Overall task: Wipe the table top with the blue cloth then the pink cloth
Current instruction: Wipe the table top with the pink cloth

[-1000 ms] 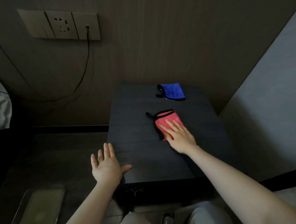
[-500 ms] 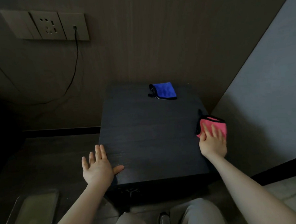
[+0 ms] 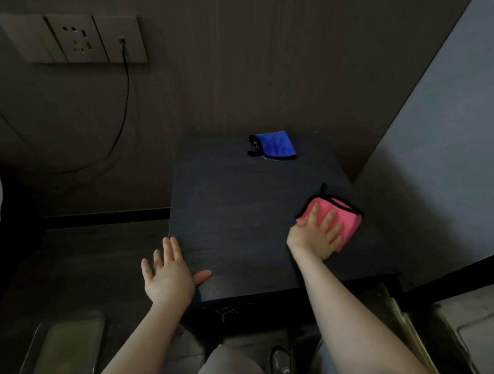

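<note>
The right hand [image 3: 317, 234] is pressing flat, fingers spread, on the pink cloth [image 3: 339, 219] at the right of the dark bench [image 3: 236, 216]. The left hand [image 3: 169, 274] is lying open (gripping nothing) at the bench's lower-left corner. The blue cloth [image 3: 275, 145] is sitting folded above centre.

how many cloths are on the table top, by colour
blue cloth: 1, lying at the far edge of the table top
pink cloth: 1, at the right edge under the flat right hand
total: 2
</note>
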